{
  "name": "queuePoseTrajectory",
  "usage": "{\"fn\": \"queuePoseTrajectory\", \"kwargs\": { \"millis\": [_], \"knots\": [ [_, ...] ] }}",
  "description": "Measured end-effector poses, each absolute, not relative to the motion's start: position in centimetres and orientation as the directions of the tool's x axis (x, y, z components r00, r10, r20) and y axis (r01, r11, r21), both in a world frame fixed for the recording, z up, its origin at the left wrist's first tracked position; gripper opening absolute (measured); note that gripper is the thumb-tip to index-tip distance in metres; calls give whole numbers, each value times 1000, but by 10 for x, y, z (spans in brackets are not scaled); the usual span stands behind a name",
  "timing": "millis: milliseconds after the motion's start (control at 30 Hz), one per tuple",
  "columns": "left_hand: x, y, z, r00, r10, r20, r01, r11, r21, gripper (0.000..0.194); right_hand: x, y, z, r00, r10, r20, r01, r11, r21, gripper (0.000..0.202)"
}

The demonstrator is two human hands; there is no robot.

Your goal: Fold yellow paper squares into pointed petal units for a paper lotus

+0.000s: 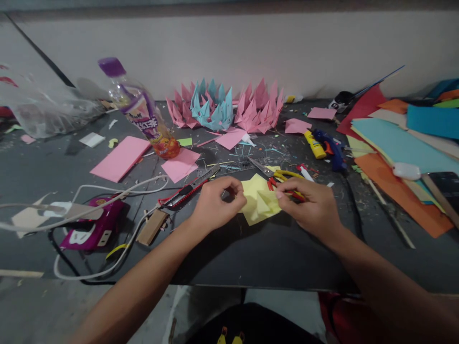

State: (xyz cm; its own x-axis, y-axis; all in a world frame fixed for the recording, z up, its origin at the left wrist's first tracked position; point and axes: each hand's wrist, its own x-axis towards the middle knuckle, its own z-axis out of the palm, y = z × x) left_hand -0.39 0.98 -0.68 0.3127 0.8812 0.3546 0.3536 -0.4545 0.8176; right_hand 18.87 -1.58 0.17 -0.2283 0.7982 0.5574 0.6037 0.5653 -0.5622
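My two bare hands meet over the dark desk (222, 267), one at either side of a folded sheet of yellow paper (257, 203) that sits in front of me, near the middle of the view. My left forearm (143, 282) slants up from the lower left corner, and my right forearm (383, 279) slants up from the lower right, so the two lean toward each other. My left hand (218, 200) shows its back, knuckles rounded, thumb and index finger bent into a small ring whose tips close on the paper's left edge. My right hand (312, 205) is turned inward, its fingers bunched with the thumb beneath, pinching the right edge. Between them the sheet spreads in pale points, a creased flap standing up at its centre. Just behind my right fingers lie yellow-handled scissors (264, 168), blades pointing away to the left; a red and black utility knife (188, 188) lies just beyond my left hand. Farther back, against the wall (229, 52), stand spiky folded flowers in pink (258, 112) and blue (215, 114).
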Motion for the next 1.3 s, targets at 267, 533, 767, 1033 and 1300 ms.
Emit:
{"fn": "queuePoseTrajectory", "kwargs": {
  "millis": [267, 533, 767, 1033, 1300],
  "knots": [
    [5, 2, -8, 415, 834, 364, 189, -470, 862, 7, 182, -16, -3, -256, 792, 554, 557, 589, -585, 10],
    [6, -4, -13, 415, 747, 520, 216, -636, 741, 10, 183, -17, -8, -311, 776, 548, 643, 597, -480, 10],
    [2, -2, -5, 284, 823, 491, 294, -563, 773, 12, 194, -9, -2, -110, 898, 427, 606, 401, -687, 6],
    [3, 0, -6, 327, 918, 223, 40, -249, 968, 17, 185, -10, -3, -94, 992, 87, 196, 104, -975, 12],
    [3, 6, -12, 179, 961, 211, 64, -226, 972, 13, 186, -8, -5, -225, 973, -57, 135, -27, -990, 17]
  ]
}}
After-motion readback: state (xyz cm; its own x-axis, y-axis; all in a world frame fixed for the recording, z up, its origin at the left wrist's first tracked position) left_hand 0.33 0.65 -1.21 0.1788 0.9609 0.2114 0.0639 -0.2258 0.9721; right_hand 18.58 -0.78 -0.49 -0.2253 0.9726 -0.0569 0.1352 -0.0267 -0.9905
